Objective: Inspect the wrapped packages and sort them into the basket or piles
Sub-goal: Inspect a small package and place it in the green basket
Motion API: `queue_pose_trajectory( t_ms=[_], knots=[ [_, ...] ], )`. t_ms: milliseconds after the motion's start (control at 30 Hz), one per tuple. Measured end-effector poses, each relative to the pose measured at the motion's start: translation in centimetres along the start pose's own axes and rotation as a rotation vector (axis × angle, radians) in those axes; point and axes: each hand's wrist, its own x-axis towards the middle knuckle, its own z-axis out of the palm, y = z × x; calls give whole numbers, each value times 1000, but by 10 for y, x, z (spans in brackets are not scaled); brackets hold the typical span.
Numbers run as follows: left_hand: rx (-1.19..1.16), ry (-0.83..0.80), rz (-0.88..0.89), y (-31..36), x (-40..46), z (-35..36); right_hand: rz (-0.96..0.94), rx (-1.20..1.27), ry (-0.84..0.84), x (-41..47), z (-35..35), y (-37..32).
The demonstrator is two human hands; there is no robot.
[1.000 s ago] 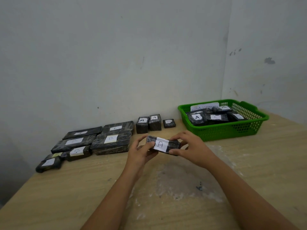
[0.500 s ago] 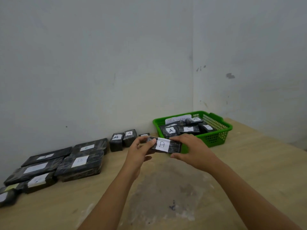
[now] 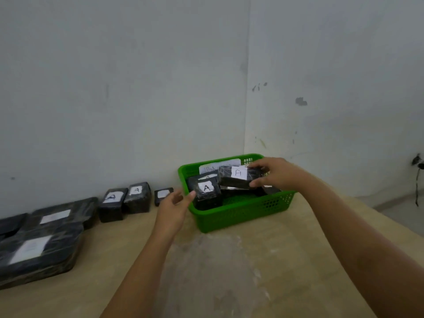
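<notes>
**One "A" Package Hangs Over the Green Basket, Held by a Single Hand**

One head-worn camera looks down on a sorting bench. The right hand (image 3: 278, 174) holds a black wrapped package marked "A" (image 3: 238, 179) above the green plastic basket (image 3: 241, 216), thumb under the near edge and fingers curled over the far end, so the grip sits at the package's right-hand end while the white label faces up. The package reads as a stiff, blocky bar that keeps its shape when carried from one end, and it looks light enough for a one-handed hold. Its glossy film wrap is likely slick, so a grip across the short sides, clear of the paper label, seems the safest. Nothing suggests it is fragile.

The left hand (image 3: 175, 204) holds nothing: its fingers are relaxed and spread, hovering just beside the basket's near-left corner and close to another "A" package inside the basket (image 3: 206, 191), though contact cannot be confirmed.

Several more wrapped packages lie in the basket, along with a handwritten paper sign (image 3: 220, 165) at its back wall. Along the wall to the left stand two small "A" blocks (image 3: 125, 201) and a smaller packet (image 3: 163, 195); larger flat packages (image 3: 39, 246) form piles at the left edge of the wooden table (image 3: 229, 283).
</notes>
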Motion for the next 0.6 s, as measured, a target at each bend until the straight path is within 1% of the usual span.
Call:
queue_pose_trajectory(
  t_ms=[100,167,233,533,600],
  knots=[
    [4,-27,-28,-10,12,5,44,-63,-117,21,3,14],
    [13,-46,-30,-17,19,2,45,-123,-206,34,13,24],
    [19,-51,-42,-22,22,-1,34,-177,-260,43,22,32],
    [32,-64,-73,-32,25,-5,9,-343,-240,58,41,40],
    [31,-65,-74,-31,25,-5,15,-337,-243,57,41,40]
  ],
)
